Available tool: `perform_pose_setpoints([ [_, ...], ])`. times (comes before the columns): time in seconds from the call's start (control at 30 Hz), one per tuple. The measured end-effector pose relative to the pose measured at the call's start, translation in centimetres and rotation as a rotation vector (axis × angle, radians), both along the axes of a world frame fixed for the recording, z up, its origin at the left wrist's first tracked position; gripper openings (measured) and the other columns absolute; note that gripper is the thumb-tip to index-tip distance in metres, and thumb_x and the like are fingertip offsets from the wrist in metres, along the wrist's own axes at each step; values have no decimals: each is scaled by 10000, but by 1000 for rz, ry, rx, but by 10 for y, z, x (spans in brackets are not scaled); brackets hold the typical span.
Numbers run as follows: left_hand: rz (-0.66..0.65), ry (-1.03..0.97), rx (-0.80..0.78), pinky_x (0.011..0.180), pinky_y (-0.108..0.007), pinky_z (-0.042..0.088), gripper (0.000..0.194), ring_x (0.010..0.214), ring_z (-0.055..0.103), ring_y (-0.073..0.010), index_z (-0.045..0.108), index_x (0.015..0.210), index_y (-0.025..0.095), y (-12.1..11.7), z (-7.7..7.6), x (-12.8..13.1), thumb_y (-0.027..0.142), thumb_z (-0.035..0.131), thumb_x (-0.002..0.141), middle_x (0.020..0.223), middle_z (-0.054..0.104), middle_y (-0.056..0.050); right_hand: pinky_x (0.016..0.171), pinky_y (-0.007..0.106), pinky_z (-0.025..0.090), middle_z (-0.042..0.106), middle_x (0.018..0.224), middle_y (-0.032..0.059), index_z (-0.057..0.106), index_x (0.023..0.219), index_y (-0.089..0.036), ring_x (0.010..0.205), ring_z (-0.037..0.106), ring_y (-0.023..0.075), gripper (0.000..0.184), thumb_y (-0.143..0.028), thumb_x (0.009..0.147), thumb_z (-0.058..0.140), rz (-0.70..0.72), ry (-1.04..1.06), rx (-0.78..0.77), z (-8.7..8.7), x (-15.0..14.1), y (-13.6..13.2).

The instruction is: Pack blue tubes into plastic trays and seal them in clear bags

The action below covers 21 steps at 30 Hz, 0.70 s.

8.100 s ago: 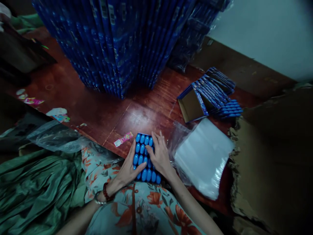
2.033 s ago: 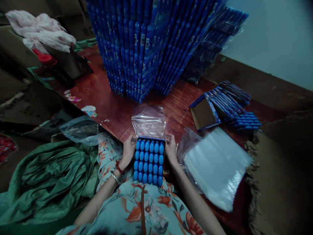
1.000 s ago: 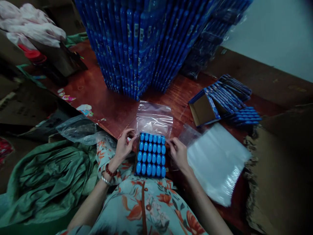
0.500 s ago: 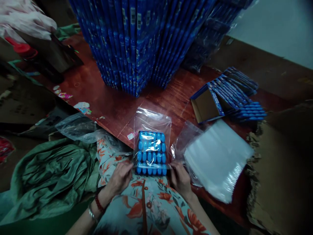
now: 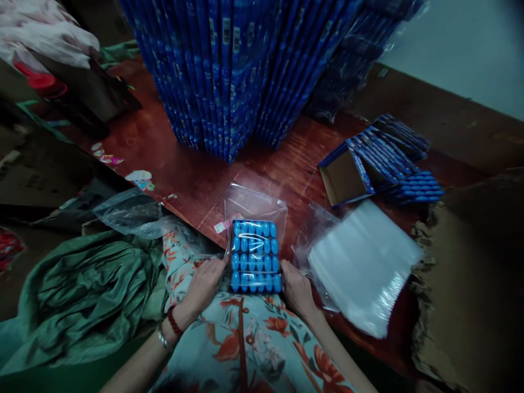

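A box of shiny blue egg-shaped pieces [image 5: 256,263] in rows lies at the table's near edge, against my body. Clear film of a plastic bag [image 5: 256,202] covers it, and the bag's flat end reaches past the box's far side. My left hand [image 5: 208,277] is closed at the left side of the bagged box, fingertips partly hidden. On the opposite side, my right hand [image 5: 295,285] grips the bag along the box's right edge.
Tall stacks of blue packs [image 5: 204,82] stand at the back of the red table [image 5: 192,191]. To the right lie a pile of clear bags [image 5: 364,267], an open blue box [image 5: 346,174] and a cardboard box [image 5: 466,295]. Green cloth [image 5: 94,295] lies at left; a red-capped bottle [image 5: 45,84] stands behind.
Both hands have moved slightly away from my body along the box's sides. The bag's near edge, earlier stretched across the front row, now sits closer to the box's near end.
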<state>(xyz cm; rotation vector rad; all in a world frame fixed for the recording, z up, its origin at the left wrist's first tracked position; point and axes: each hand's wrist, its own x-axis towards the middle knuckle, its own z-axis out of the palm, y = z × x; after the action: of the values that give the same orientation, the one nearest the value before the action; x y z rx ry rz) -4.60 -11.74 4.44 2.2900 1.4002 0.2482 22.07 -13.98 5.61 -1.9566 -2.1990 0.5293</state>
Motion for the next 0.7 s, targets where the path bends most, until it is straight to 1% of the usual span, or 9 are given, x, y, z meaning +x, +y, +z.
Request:
perform_pose_setpoints([
  [0.07,-70,66,-49,872,-354,474,488,916,617,-215,576,1147,153,-11,8,-3,-17,338,756,1006,672,-91,600,241,386,603,744,41,521,830,-185,694,567,155,214,-99,847,326,67,-10,1,1,2,-13],
  [0.13,-189,127,-93,854,-338,473,442,891,625,-212,595,1084,158,-16,18,-3,-12,334,770,979,678,-87,616,243,393,600,737,33,529,833,-194,702,566,155,227,-100,853,323,129,-28,-20,4,6,-22],
  [0.2,-294,166,-119,823,-321,473,385,854,634,-209,602,1019,168,-16,28,-2,-5,352,782,918,685,-75,646,252,408,615,773,39,546,882,-196,725,570,159,232,-111,859,331,194,-43,-35,7,10,-26],
  [0.27,-350,191,-130,782,-312,473,344,822,640,-214,603,951,174,-13,37,1,-14,376,775,859,684,-67,692,275,420,640,846,63,560,957,-184,765,581,173,242,-128,863,344,257,-62,16,11,14,-27],
  [0.37,-372,171,-148,737,-290,474,327,789,642,-208,600,886,163,-7,50,2,-38,380,751,819,679,-58,719,304,412,653,877,73,571,963,-177,780,588,187,247,-137,874,344,315,-73,113,22,16,-22],
  [0.47,-295,32,-114,706,-232,465,327,763,627,-162,590,850,159,7,75,-2,-43,357,740,806,668,-34,682,280,383,621,748,28,551,823,-191,691,565,152,257,-151,912,313,278,-9,162,44,16,-9],
  [0.57,-197,-72,112,603,-222,434,302,651,589,-141,577,775,165,33,113,-8,-3,325,780,722,643,-26,627,268,347,551,643,7,503,718,-189,603,502,132,303,-183,941,297,200,20,364,76,17,15],
  [0.63,-158,-98,337,597,-246,427,287,638,582,-153,596,818,160,57,140,-10,45,333,811,734,654,-40,616,274,334,517,623,7,488,686,-189,591,469,136,301,-203,939,327,163,-13,523,99,18,36],
  [0.7,-105,-133,493,644,-261,435,261,693,597,-164,618,896,159,83,165,-7,101,373,829,800,674,-54,629,278,339,530,665,17,501,680,-188,615,468,137,273,-217,924,383,101,-31,652,122,18,59],
])
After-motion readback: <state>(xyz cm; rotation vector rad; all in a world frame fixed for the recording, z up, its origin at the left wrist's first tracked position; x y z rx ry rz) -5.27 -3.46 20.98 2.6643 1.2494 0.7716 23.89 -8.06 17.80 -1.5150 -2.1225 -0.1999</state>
